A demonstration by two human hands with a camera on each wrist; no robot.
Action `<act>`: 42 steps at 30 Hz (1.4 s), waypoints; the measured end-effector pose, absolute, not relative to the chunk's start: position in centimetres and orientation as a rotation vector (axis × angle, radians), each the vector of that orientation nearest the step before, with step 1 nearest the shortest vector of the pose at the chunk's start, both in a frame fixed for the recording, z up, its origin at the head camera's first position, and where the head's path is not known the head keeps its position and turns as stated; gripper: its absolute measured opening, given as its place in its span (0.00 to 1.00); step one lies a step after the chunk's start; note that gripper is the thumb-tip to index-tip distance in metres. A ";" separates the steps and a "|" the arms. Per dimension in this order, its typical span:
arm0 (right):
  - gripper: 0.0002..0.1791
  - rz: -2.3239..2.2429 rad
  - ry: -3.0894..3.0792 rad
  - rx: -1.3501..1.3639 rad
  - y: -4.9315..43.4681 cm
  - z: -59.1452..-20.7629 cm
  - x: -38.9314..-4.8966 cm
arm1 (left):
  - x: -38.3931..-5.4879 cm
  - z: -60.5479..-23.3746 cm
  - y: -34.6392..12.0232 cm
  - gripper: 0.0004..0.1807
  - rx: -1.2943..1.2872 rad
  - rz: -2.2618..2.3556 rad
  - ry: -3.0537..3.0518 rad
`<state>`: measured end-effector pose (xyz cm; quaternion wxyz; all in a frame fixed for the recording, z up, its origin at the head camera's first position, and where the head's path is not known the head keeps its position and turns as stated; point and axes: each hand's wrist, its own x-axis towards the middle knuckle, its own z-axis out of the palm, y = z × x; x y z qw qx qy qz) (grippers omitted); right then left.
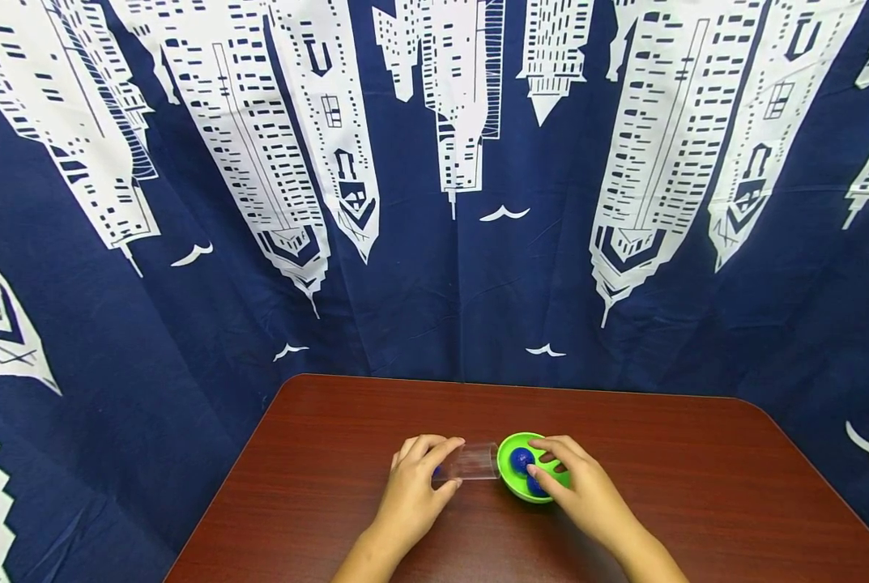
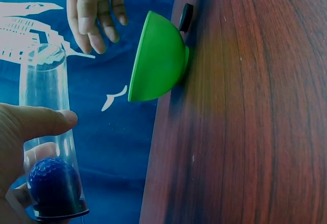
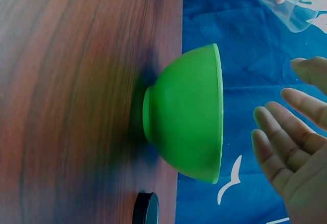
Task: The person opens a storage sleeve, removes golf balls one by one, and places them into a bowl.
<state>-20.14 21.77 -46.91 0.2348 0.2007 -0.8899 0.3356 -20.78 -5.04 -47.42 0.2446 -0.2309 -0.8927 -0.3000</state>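
My left hand (image 1: 415, 490) grips a clear plastic tube (image 1: 480, 461) round its lower part, thumb on one side and fingers on the other. At the tube's bottom, above a black base (image 2: 61, 209), sits a dimpled blue ball (image 2: 53, 179). In the head view the tube's far end points at the rim of a green bowl (image 3: 184, 114). Inside the bowl lie a blue ball (image 1: 521, 460) and another blue ball (image 1: 536, 487), partly covered by my right hand (image 1: 587, 490). That hand hovers above the bowl, fingers spread and loosely bent, holding nothing.
A small round black cap (image 3: 146, 208) lies on the table beside the bowl. The reddish-brown wooden table (image 1: 332, 437) ends at a rounded far edge. Behind it hangs a navy cloth (image 1: 419, 316) printed with white upside-down buildings.
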 end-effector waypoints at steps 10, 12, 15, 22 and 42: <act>0.19 1.068 -2.357 0.658 21.0 -47.1 -19.5 | -20.8 -47.5 -4.6 0.32 -0.653 -0.703 -2.409; 0.19 1.095 -2.354 0.662 20.9 -47.1 -19.4 | -20.8 -47.4 -4.5 0.32 -0.657 -0.680 -2.392; 0.19 1.144 -2.358 0.642 20.7 -47.1 -19.2 | -20.9 -47.3 -4.4 0.32 -0.665 -0.657 -2.384; 0.21 1.284 -2.408 0.582 20.2 -47.0 -18.9 | -20.9 -46.7 -4.2 0.33 -0.693 -0.573 -2.376; 0.22 1.442 -2.380 0.666 19.5 -48.0 -18.6 | -21.1 -46.3 -4.1 0.33 -0.747 -0.456 -2.311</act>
